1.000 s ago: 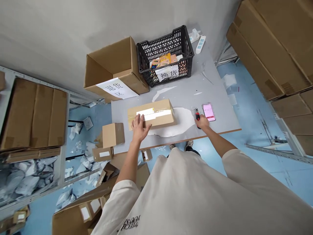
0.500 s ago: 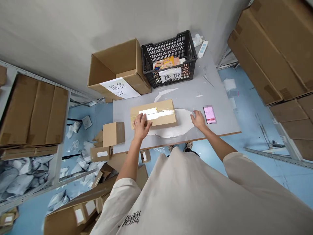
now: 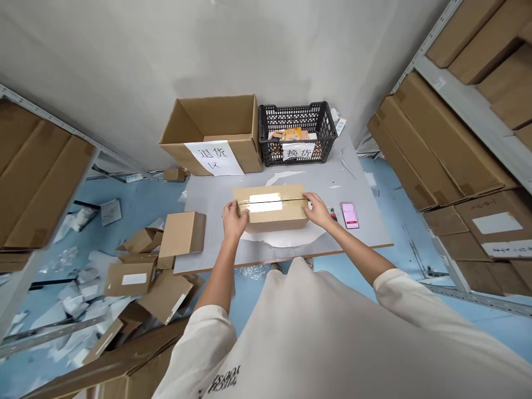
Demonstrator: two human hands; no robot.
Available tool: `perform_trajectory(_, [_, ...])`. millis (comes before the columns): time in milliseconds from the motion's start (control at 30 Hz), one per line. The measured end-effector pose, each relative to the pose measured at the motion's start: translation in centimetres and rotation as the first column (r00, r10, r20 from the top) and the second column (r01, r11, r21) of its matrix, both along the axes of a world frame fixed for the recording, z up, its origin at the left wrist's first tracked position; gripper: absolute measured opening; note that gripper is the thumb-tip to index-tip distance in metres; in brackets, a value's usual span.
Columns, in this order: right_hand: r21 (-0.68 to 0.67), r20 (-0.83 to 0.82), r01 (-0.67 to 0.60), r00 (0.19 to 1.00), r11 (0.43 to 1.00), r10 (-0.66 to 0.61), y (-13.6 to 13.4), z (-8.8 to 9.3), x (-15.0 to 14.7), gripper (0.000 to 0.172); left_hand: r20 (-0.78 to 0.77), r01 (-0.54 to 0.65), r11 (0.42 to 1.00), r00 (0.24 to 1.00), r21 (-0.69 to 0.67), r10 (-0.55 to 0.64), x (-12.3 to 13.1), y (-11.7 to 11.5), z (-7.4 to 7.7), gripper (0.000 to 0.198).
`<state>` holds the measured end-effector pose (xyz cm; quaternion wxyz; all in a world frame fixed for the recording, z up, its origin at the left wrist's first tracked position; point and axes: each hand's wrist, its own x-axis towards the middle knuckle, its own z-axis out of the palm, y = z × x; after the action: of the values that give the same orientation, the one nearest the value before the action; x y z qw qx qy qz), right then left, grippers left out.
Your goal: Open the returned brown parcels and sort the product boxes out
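Observation:
A taped brown cardboard parcel (image 3: 272,208) with a white label lies in the middle of the grey table (image 3: 208,244). My left hand (image 3: 234,220) grips its left end and my right hand (image 3: 316,209) grips its right end, fingers curled over the top edges. Just right of my right hand a red-and-black utility knife (image 3: 333,213) lies on the table beside a pink phone (image 3: 349,215). A white plastic sheet (image 3: 286,237) lies under the parcel.
At the table's back stand an open cardboard box (image 3: 216,133) with a paper sign and a black plastic crate (image 3: 297,133) holding small packs. Small boxes and wrappers litter the blue floor at left (image 3: 133,271). Shelves of flat cartons flank both sides.
My right hand let go of the utility knife, left it by the phone and moved left onto the parcel's right end. My left hand shifted to grip the left end. The view tilted up.

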<state>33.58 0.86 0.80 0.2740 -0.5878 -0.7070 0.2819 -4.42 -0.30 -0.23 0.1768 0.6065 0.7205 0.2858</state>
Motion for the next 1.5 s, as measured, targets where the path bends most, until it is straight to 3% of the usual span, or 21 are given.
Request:
perform_trajectory(167, [-0.021,0.084,0.114,0.990,0.993,-0.112,-1.0,0.7,2.4,0.061,0.032,0.062,0.998,0.998,-0.013,-0.062,2.8,-1.0,-0.6,0.070])
perform_trajectory(300, [-0.043,0.041,0.165,0.986,0.985,-0.163,-1.6,1.2,4.1,0.062,0.191,0.058,0.997,0.979,0.048,-0.066,4.5,-2.5,-0.9,0.084])
perform_trajectory(400, [-0.071,-0.059,0.227,0.971,0.971,-0.231,-0.7,1.6,4.4,0.072,0.285,-0.013,0.998,0.959,0.059,-0.004,4.8,-3.1,-1.2,0.085])
perform_trajectory(500, [-0.084,-0.195,0.258,0.943,0.962,-0.270,1.9,2.3,3.9,0.076,0.231,0.027,0.997,0.972,0.071,-0.043,4.4,-3.0,-1.5,0.068])
perform_trajectory(600, [-0.085,-0.149,0.172,0.972,0.981,-0.183,4.9,3.1,3.3,0.075,0.165,0.089,0.991,0.981,0.099,-0.105,3.9,-2.6,-1.5,0.057])
perform_trajectory(700, [-0.098,0.110,0.063,0.993,0.993,-0.052,7.1,3.6,2.9,0.075,0.139,0.110,0.990,0.983,0.089,-0.121,3.5,-2.4,-1.4,0.055])
perform_trajectory(800, [-0.187,0.364,0.027,0.931,0.982,0.044,8.4,3.7,2.6,0.066,0.136,0.125,0.990,0.982,0.070,-0.134,3.4,-2.5,-1.2,0.056])
perform_trajectory(900, [-0.289,0.445,-0.009,0.884,0.957,0.143,9.4,3.8,2.6,0.061,0.128,0.133,0.990,0.982,0.052,-0.139,3.5,-2.5,-0.6,0.051])
perform_trajectory(1033, [-0.337,0.451,-0.056,0.867,0.940,0.214,10.5,4.1,3.0,0.063,0.070,0.134,0.990,0.988,0.044,-0.136,3.5,-2.7,1.6,0.042])
perform_trajectory(1167, [-0.364,0.428,-0.076,0.871,0.928,0.240,10.8,4.3,3.3,0.069,0.030,0.142,0.978,0.989,0.155,-0.148,2.4,-4.4,4.5,0.025])
perform_trajectory(1233, [-0.360,0.432,-0.061,0.874,0.931,0.224,10.5,4.2,2.9,0.074,-0.001,0.243,0.961,0.970,0.132,-0.245,1.6,-5.7,5.4,0.031])
perform_trajectory(1367, [-0.334,0.453,-0.038,0.870,0.942,0.196,9.8,3.4,1.6,0.091,-0.108,0.486,0.874,0.868,-0.019,-0.485,1.2,-7.1,5.6,0.017])
perform_trajectory(1500, [-0.311,0.477,-0.040,0.858,0.950,0.192,9.3,2.6,0.7,0.109,-0.215,0.674,0.723,0.691,-0.153,-0.690,3.0,-5.5,5.4,0.067])
